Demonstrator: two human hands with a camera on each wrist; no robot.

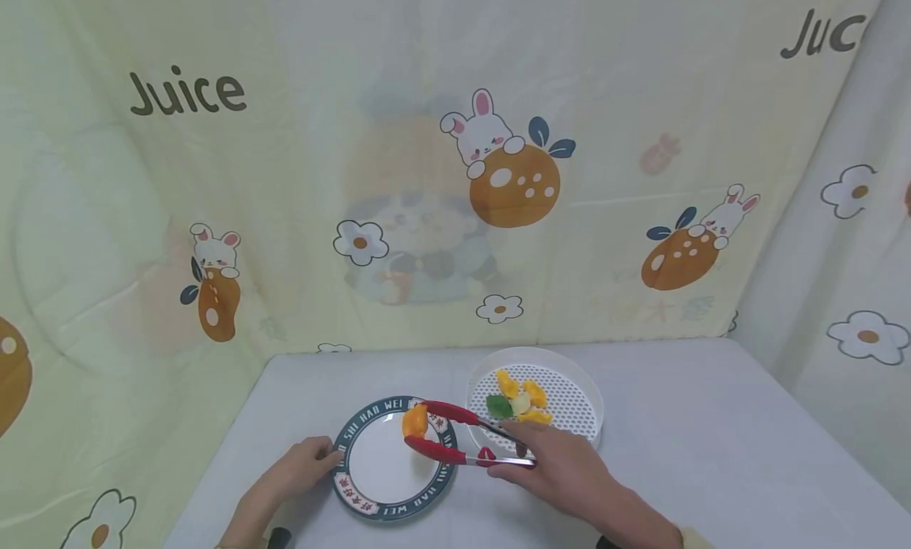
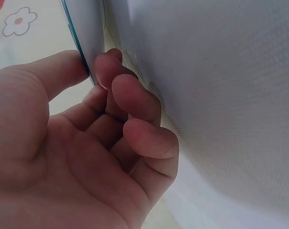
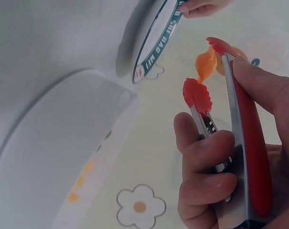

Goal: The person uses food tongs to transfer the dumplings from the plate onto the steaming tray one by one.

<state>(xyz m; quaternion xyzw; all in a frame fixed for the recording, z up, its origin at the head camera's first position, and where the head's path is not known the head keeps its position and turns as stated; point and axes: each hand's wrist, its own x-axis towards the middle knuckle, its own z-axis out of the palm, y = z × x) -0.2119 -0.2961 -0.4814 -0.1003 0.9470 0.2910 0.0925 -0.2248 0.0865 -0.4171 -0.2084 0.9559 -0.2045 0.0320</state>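
My right hand (image 1: 562,470) grips a pair of red-tipped metal tongs (image 3: 252,148). Between the tong tips is a small orange dumpling-shaped piece (image 1: 415,422), held over the right part of a plate (image 1: 391,511) with a dark green lettered rim. At the plate's left edge my left hand (image 1: 302,463) pinches the rim, thumb on top and curled fingers below, as the left wrist view (image 2: 87,143) shows. A round white perforated tray (image 1: 580,407) stands to the right, behind the right hand. It holds several yellow pieces (image 1: 508,384), a green piece (image 1: 499,407) and a pale piece (image 1: 521,404).
Plate and tray stand on a white-covered table (image 1: 697,422). A patterned cloth (image 1: 398,161) with rabbits, fruit and flowers hangs behind the table and along its sides. The tray sits close to the table's back edge.
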